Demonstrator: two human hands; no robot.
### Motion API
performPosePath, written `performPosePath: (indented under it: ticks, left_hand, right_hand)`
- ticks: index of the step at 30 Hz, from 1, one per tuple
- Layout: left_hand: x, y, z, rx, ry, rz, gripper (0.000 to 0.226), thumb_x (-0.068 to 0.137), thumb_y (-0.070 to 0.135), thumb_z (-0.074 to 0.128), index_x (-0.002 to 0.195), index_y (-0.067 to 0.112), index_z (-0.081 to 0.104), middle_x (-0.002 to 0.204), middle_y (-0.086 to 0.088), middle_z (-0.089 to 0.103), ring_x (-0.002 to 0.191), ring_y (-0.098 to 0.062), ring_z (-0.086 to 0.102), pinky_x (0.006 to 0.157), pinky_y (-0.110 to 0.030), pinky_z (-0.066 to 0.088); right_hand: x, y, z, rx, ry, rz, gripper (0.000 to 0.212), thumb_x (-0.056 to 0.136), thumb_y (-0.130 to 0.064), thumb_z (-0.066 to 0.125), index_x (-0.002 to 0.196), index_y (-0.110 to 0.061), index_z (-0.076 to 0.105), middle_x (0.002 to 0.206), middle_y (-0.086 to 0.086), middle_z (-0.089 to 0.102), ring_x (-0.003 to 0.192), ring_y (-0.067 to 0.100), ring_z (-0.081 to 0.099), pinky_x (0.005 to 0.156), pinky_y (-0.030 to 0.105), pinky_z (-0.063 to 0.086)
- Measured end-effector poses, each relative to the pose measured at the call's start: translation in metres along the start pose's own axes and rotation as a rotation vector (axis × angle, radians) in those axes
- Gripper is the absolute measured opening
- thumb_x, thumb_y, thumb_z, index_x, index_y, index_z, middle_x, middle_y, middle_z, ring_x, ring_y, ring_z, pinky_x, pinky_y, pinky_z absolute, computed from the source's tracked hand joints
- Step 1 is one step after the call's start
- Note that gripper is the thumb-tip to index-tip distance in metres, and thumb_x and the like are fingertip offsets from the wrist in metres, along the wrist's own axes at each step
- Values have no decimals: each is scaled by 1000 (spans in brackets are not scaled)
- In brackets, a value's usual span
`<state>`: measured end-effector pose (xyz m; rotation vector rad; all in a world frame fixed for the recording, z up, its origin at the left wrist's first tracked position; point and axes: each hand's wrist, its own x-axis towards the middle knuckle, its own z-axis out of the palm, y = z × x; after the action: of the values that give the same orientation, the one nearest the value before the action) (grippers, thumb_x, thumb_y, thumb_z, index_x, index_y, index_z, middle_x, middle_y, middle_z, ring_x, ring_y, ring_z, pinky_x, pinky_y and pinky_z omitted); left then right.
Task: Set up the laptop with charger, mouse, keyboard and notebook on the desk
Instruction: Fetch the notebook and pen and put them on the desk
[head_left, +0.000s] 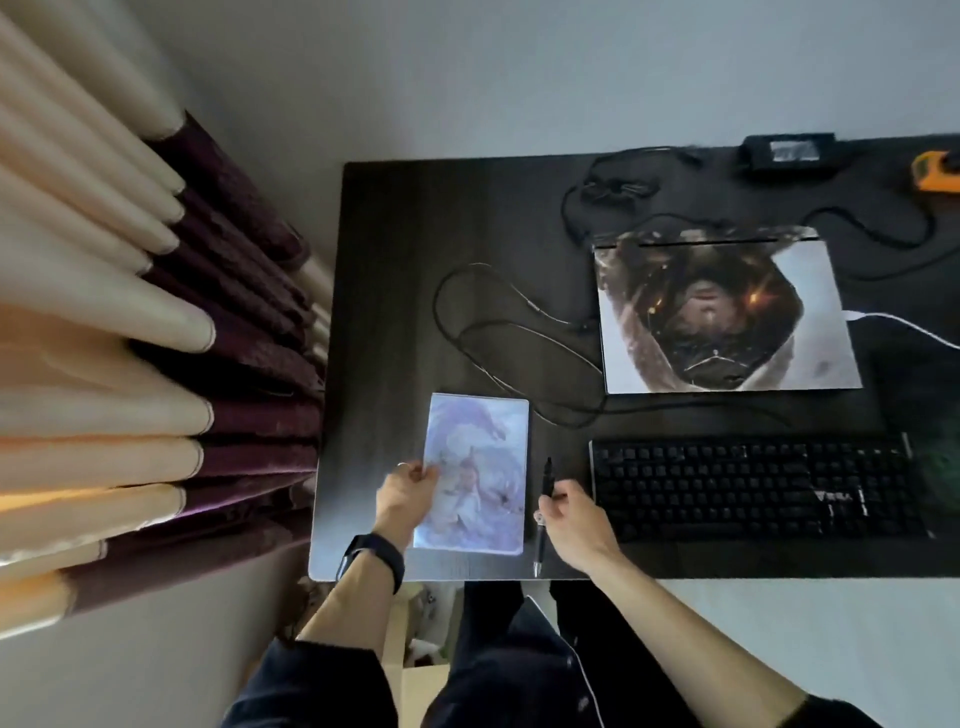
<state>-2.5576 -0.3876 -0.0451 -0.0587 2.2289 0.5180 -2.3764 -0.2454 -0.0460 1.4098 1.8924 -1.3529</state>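
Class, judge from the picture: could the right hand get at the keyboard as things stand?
Probably yes. The right hand sits just beside the keyboard with nothing between them, though its fingers hold a pen.

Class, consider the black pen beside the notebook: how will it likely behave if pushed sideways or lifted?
The pen looks slim and round, so a sideways push would probably roll it, perhaps off the near desk edge. It seems rigid and light: the right hand holds it in a light pinch.
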Motion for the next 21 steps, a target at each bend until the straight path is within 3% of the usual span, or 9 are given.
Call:
performPosePath:
  ticks: [5, 10, 15, 21]
  left_hand:
    - [34, 30, -19, 85, -31, 94, 34, 97, 43, 50, 108, 15, 65, 98, -5, 63, 100, -31, 62, 80, -29, 44]
    - [32, 1, -30, 160, -25, 126, 31, 96, 44, 51, 93, 16, 62, 87, -3, 62, 94, -31, 63, 73, -28, 38]
    - [14, -47, -20, 42, 91, 126, 38, 94, 41, 60, 127, 24, 59, 99, -4, 71, 101, -34, 64, 77, -30, 42]
    - [10, -59, -8, -46, 124, 120, 45, 93, 40, 61, 135, 27, 56, 99, -4, 70, 97, -28, 63, 82, -31, 47]
  right_hand:
    - [13, -15, 6, 11, 69, 64, 29, 100, -38, 46, 122, -21, 51, 101, -5, 75, 104, 23, 67, 86, 33, 48]
    - [19, -27, 18, -96, 102, 41, 33, 100, -38, 44, 128, -22, 51, 113, 5, 72, 110, 31, 65, 88, 36, 50]
    - [24, -34, 23, -155, 116, -13, 34, 101, -36, 46, 129, -19, 52, 120, 7, 67, 111, 30, 63, 92, 39, 50]
    - [25, -34, 31, -117, 115, -59, 30, 100, -35, 53, 125, -20, 49, 109, 2, 69, 99, 28, 67, 85, 39, 53]
